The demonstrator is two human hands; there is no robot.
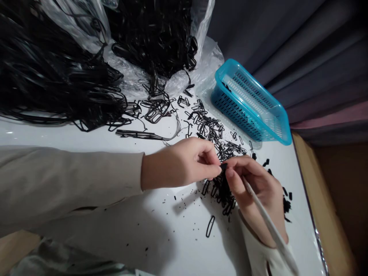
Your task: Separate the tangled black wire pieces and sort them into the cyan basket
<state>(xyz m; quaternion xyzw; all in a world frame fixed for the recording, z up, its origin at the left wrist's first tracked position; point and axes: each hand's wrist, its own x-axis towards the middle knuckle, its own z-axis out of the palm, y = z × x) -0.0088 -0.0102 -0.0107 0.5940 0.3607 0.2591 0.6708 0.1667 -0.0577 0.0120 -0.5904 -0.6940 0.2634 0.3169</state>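
Note:
A small black piece (pixel 223 167) is pinched between the fingertips of my left hand (pixel 184 161) and my right hand (pixel 257 191), which nearly meet. A thin white stick-like tool (pixel 268 224) also lies in my right hand, slanting down to the lower right; its tip is hidden by the fingers. Under and around the hands is a heap of small black loops (pixel 211 132). One single black loop (pixel 210 226) lies apart, below the heap.
Large bundles of black strips (pixel 51 73) and clear plastic bags (pixel 129 76) fill the upper left. A blue basket (pixel 241 111) stands at the upper right. Small black blocks (pixel 286 205) lie near the white table's (pixel 304 237) right edge.

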